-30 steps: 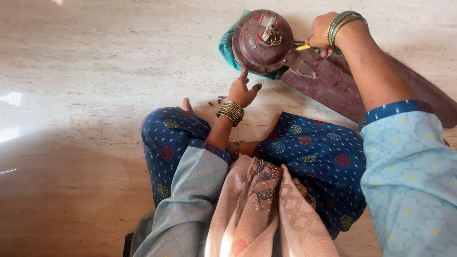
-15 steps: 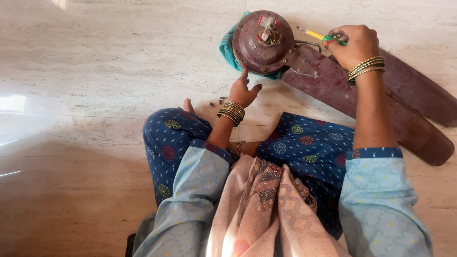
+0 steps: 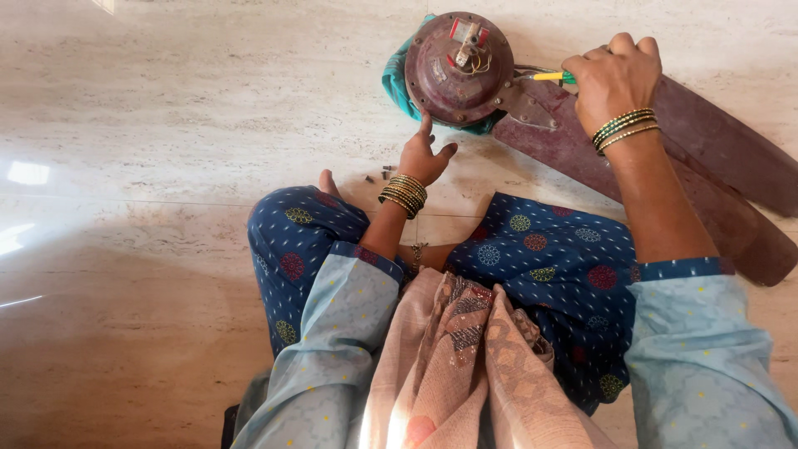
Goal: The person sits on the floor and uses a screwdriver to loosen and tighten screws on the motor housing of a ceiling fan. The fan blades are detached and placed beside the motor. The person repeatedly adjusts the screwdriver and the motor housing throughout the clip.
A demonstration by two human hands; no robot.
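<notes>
A dark red ceiling fan motor (image 3: pixel 457 71) lies on the stone floor on a teal cloth (image 3: pixel 396 81), wires showing at its centre. Its maroon blades (image 3: pixel 706 166) stretch away to the right. My left hand (image 3: pixel 424 154) rests with fingers apart against the near edge of the motor housing. My right hand (image 3: pixel 613 79) is closed around a yellow and green screwdriver (image 3: pixel 550 76), whose tip points toward the bracket where a blade joins the motor.
Several small dark screws (image 3: pixel 381 175) lie on the floor just left of my left hand. I sit cross-legged in blue patterned trousers (image 3: pixel 532 249) with a beige scarf (image 3: pixel 465 366) in my lap. Pale marble floor (image 3: pixel 166 125) spreads to the left.
My right hand with the screwdriver has drawn back from over the motor to the right, above the blade. The left hand has stayed at the motor's edge.
</notes>
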